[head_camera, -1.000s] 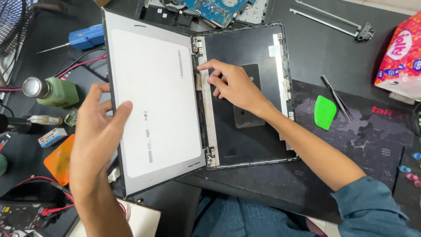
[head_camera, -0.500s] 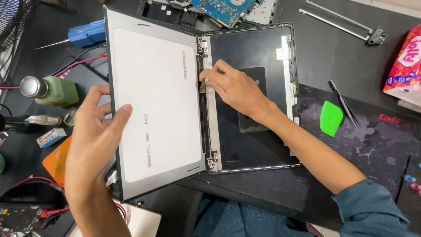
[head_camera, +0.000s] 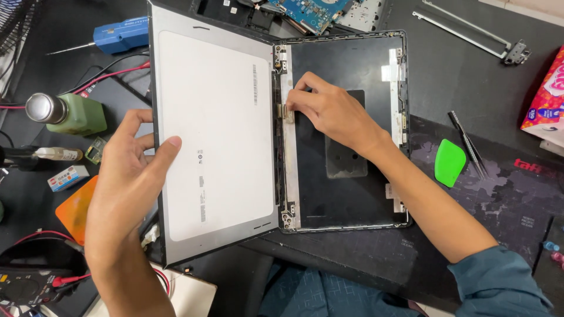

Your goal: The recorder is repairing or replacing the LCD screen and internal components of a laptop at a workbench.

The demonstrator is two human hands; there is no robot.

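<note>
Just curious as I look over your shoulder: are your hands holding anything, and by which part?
The left hand holds the laptop screen panel by its left edge. The right hand pinches something small at the panel's connector edge; what exactly cannot be told.

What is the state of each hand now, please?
Left hand: closed on the left edge of the display panel, holding it.
Right hand: fingertips pinching at the strip beside the back cover; what it pinches cannot be told.

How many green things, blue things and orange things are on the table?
Green: 2, a bottle and a flat pry tool
Blue: 2, a screwdriver handle and a circuit board
Orange: 1, a flat pick
Total: 5
</note>
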